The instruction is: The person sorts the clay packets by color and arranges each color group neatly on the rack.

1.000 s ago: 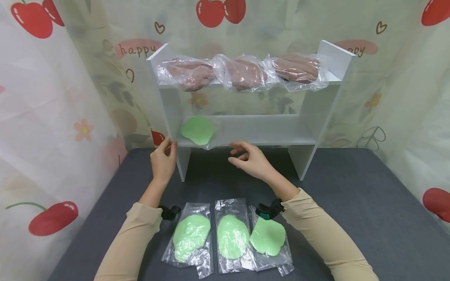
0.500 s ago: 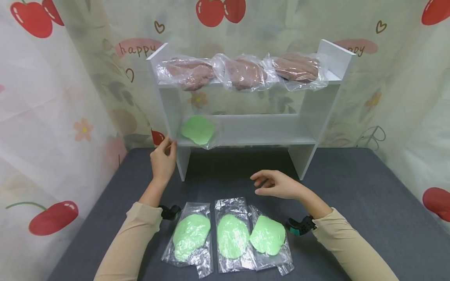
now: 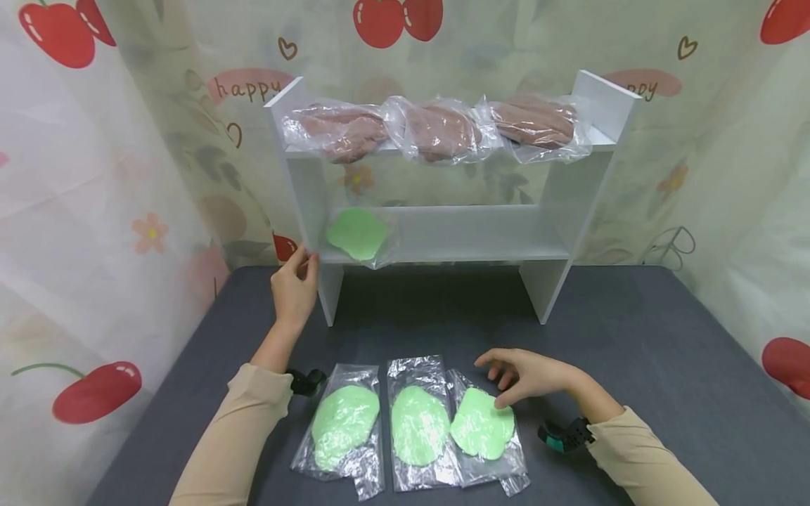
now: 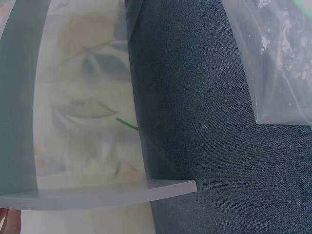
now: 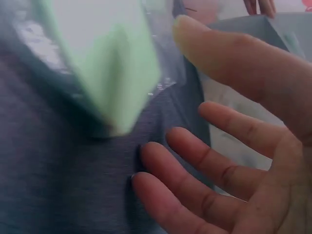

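My left hand (image 3: pixel 294 292) is at the left upright of a white two-tier shelf (image 3: pixel 468 235), thumb and index finger pinching its front edge. In the left wrist view only a bit of the fingers (image 4: pixel 10 222) shows beside the panel. My right hand (image 3: pixel 531 376) is over the rightmost bagged light-green slab (image 3: pixel 482 429), thumb tip overlapping its upper edge. Its fingers are spread and loosely bent, with nothing between them in the right wrist view. Two more bagged green slabs, a middle one (image 3: pixel 419 429) and a left one (image 3: pixel 344 429), lie beside it on the dark table.
Another bagged green slab (image 3: pixel 358 234) sits at the left end of the lower shelf board. Along the top board lie three clear bags of brown, lumpy items (image 3: pixel 443 132). A patterned curtain (image 3: pixel 114 211) surrounds the table (image 3: pixel 633 365).
My right hand has moved from in front of the lower shelf board down and right to the rightmost bagged green slab. The left hand has stayed at the upright.
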`<state>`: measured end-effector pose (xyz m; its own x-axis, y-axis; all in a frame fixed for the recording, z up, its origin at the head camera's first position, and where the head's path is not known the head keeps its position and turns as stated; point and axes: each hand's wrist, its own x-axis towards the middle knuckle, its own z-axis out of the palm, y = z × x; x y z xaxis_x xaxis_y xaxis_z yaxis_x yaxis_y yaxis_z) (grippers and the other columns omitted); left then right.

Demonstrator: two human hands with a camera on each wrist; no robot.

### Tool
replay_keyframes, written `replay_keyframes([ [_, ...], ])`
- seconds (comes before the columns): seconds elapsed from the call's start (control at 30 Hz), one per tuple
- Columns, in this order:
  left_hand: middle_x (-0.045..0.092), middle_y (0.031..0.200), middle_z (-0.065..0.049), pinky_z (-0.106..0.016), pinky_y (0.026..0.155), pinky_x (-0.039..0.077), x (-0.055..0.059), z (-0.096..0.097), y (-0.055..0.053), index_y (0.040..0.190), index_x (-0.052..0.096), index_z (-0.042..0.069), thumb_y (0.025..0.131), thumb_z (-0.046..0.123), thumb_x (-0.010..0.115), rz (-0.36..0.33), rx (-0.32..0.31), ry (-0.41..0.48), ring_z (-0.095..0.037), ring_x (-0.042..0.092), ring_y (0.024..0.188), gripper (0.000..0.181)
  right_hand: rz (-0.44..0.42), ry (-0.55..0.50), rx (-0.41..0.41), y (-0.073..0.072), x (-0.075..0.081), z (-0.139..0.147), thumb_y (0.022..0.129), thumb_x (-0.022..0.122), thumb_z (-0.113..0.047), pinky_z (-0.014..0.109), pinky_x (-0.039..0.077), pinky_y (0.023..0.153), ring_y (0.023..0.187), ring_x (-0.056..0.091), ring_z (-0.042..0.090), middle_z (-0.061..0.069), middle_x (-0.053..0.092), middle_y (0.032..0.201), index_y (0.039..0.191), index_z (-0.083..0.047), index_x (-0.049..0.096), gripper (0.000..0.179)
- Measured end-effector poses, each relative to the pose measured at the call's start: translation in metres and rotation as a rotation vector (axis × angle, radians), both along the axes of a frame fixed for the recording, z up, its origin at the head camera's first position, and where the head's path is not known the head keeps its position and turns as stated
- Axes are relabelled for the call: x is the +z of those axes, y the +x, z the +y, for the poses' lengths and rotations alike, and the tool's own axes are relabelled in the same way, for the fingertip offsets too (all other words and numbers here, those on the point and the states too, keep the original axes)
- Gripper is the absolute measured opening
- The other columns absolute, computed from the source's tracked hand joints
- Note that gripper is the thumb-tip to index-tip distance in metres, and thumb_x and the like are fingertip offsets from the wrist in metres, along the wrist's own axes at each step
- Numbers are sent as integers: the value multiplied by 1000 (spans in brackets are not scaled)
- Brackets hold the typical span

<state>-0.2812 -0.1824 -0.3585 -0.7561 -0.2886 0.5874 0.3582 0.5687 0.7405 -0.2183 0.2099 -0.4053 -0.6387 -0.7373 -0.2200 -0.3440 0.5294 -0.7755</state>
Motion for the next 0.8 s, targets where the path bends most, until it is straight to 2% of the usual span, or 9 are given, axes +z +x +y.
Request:
replay_keyframes([
  [0.27,68,110,-19,-45,77,55,1,1,1,127,59,8,93,15,56,4,4,6,-33,68,95,35,27,7,8,12,-11,0,75,78,-25,24,47,70,80,53,14,15,52,106,133,0,44,72],
  [0.5,68,108,-20,-46,77,55,1,1,0,127,59,9,93,15,57,2,11,2,-33,69,94,35,101,42,1,19,-11,-7,69,82,-28,23,45,66,74,49,10,11,52,101,132,0,46,78],
  [0.6,68,108,-20,-46,77,55,1,1,0,127,59,9,93,15,56,3,12,5,-33,69,94,35,104,63,-5,18,-12,-8,69,82,-29,22,45,66,74,50,8,8,54,99,132,-1,45,78],
  [0.73,69,107,-20,-45,77,55,1,1,1,127,59,9,93,16,56,-7,13,2,-33,69,94,34,68,64,-7,17,-13,-9,71,81,-29,22,40,60,65,44,5,3,53,85,134,-2,43,78],
  [0.8,69,107,-19,-46,77,55,1,1,1,126,60,8,94,16,56,-11,15,-4,-32,69,94,33,45,52,-10,16,-14,-9,72,80,-29,21,35,56,58,38,4,-1,47,73,135,-2,41,78],
])
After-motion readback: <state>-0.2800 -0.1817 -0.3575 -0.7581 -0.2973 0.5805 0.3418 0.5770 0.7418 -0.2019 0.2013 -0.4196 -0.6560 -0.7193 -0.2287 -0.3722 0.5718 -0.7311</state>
